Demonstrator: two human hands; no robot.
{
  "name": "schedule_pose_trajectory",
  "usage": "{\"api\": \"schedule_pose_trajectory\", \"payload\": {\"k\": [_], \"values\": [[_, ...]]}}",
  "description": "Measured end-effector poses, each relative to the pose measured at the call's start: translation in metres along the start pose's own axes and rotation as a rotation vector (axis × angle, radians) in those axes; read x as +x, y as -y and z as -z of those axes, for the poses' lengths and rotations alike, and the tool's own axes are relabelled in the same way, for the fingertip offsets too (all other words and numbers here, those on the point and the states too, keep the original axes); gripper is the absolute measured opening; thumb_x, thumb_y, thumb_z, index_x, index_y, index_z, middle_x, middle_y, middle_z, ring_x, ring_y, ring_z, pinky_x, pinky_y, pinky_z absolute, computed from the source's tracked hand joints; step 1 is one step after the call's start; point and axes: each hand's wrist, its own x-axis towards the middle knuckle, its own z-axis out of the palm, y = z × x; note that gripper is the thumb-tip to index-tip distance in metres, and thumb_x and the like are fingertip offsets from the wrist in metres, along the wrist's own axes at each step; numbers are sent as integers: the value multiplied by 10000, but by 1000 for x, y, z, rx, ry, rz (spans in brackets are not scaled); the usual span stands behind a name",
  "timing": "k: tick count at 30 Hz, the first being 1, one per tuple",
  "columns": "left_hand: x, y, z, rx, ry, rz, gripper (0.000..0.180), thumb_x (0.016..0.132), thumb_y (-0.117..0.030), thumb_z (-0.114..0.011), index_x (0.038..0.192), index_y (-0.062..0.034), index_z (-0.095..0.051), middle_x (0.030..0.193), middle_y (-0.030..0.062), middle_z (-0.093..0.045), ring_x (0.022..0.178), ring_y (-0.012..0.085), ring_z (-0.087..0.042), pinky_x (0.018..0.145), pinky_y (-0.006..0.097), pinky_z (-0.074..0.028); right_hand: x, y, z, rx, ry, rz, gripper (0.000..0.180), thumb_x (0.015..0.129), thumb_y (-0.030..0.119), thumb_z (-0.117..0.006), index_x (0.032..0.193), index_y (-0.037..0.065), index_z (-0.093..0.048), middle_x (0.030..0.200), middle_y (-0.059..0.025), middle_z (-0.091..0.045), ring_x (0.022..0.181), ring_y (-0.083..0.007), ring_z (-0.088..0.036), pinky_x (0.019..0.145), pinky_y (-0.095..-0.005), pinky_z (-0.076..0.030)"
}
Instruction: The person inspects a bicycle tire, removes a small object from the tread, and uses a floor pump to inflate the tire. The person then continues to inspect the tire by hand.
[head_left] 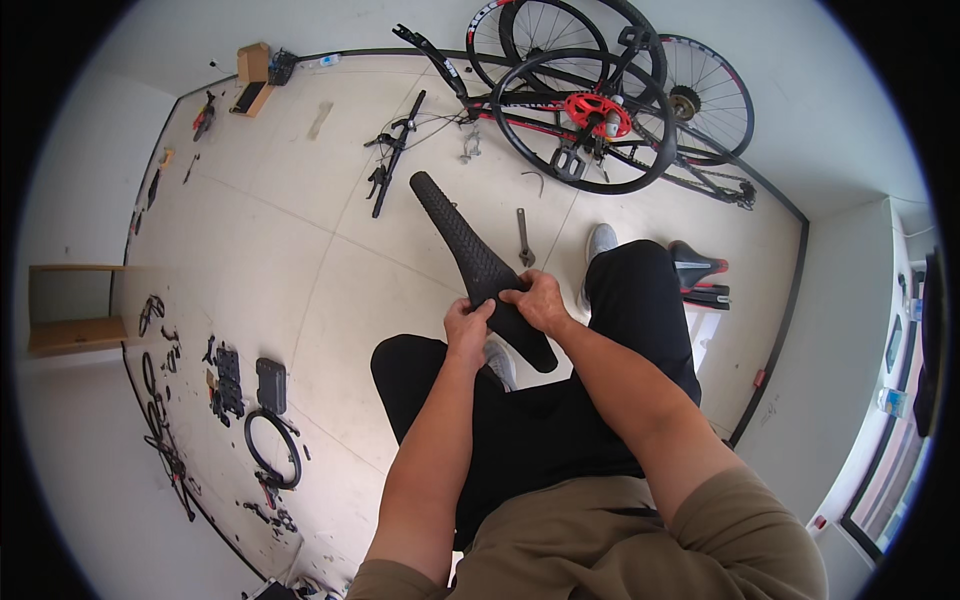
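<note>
Between my knees stands a black bicycle tyre [470, 247] with a patterned tread, seen nearly edge-on from above. Whether a rim sits inside it is hidden. My left hand [467, 328] is closed on its left side, while my right hand [541, 303] grips its right side with the thumb pressed on the tread. An adjustable wrench [524, 237] lies on the floor beyond my right hand. Farther off is a bicycle handlebar [397, 154] with brake levers and cables.
A black bicycle frame with a red chainring [597, 116] lies among wheels and a loose tyre [510, 121] by the far wall. A black and red saddle [696, 266] is right of my knee. Left are a tool case [271, 385], a small wheel [251, 445] and scattered parts.
</note>
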Motion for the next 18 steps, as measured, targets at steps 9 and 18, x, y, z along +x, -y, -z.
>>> {"api": "schedule_pose_trajectory", "payload": {"k": [9, 18], "values": [[-15, -7, -1, -181, 282, 143, 379, 934, -142, -704, 1274, -56, -560, 1188, 85, -651, 1054, 229, -637, 943, 424, -497, 4, 14, 13, 236, 168, -131, 363, 765, 184, -820, 1005, -52, -684, 899, -127, -691, 794, -196, -645, 732, -326, -544], [-19, -16, 8, -320, 397, 135, 390, 941, -173, -695, 1298, -92, -561, 1220, 51, -642, 1138, 232, -594, 1017, 466, -416, 4, 19, 15, 422, 251, -121, 421, 784, 160, -822, 1095, -82, -674, 946, -148, -705, 789, -212, -671, 731, -328, -567]]}}
